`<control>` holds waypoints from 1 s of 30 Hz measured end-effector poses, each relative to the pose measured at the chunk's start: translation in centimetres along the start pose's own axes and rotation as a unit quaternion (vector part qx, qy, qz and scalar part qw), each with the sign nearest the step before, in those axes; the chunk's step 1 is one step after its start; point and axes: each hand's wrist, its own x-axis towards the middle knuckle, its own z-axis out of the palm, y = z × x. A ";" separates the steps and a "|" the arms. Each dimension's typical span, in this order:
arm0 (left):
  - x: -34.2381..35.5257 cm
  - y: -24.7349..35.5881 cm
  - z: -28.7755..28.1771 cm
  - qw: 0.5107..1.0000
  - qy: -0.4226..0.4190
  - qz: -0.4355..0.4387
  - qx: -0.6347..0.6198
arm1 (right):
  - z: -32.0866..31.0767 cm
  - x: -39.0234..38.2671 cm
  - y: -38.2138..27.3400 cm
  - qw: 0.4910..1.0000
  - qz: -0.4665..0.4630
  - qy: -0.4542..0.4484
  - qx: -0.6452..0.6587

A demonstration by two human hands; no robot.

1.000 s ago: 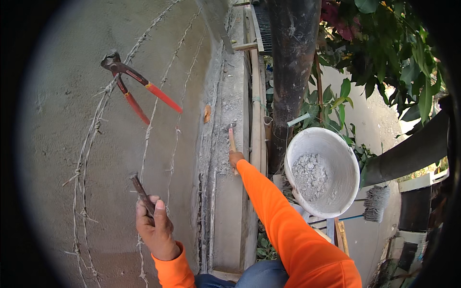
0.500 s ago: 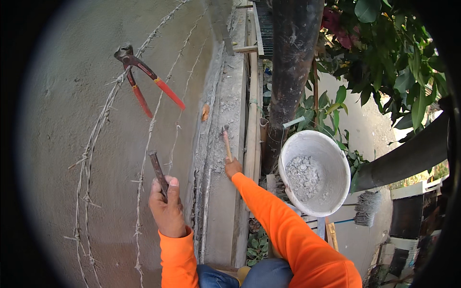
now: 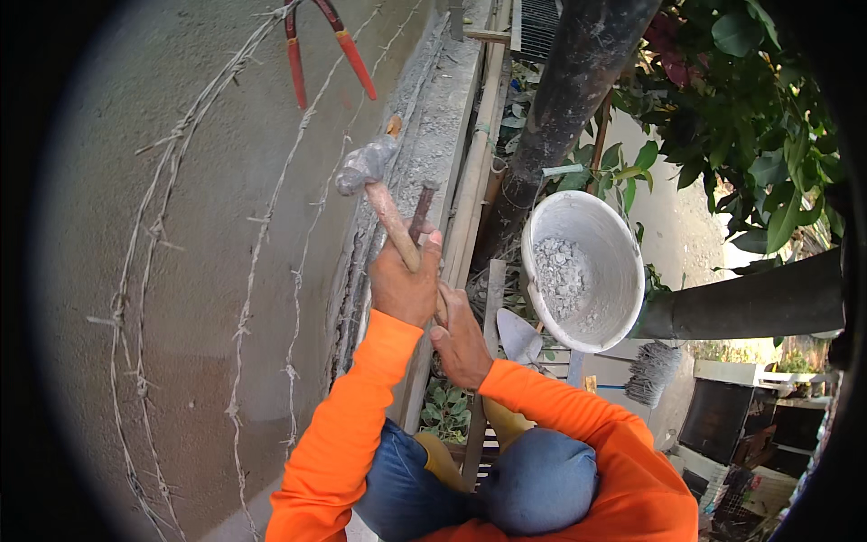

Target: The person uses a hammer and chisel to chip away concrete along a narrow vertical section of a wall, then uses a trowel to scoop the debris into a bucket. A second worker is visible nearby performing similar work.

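My left hand [image 3: 402, 282] is closed round a dark metal chisel [image 3: 423, 210], whose upper end sticks out past the thumb. A hammer [image 3: 390, 219] with a grey, dusty head and wooden handle slants up and left across the same hand. Close by on the right, my right hand [image 3: 465, 341] grips the lower end of the hammer's handle. How far the left fingers also hold the handle is hidden. Both hands are over the rubble-strewn concrete ledge [image 3: 440, 108] beside the grey wall [image 3: 208, 316].
Barbed wire strands [image 3: 248, 307] run along the wall, with red-handled pincers [image 3: 348, 50] hanging at the top. A white bucket [image 3: 629, 271] of rubble stands right of the ledge, near a trowel [image 3: 518, 337]. A dark post [image 3: 578, 108], leaves [image 3: 768, 172] and a brush [image 3: 652, 372] are further right.
My hands have come together, the left moving right with the chisel, the right drawing back with the hammer. The hammer's head now points up and left. The view has shifted too.
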 end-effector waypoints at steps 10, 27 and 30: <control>-9.8 9.6 1.7 0.969 -0.247 0.001 -0.010 | -12.0 -24.0 13.4 0.829 0.281 -0.203 -0.439; -4.0 7.8 -7.3 0.964 -0.024 0.104 0.244 | 11.5 -2.6 12.7 0.828 0.553 0.042 -0.080; -3.4 7.1 -9.2 0.966 0.018 0.117 0.228 | 17.3 -2.3 17.3 0.808 0.573 0.133 0.036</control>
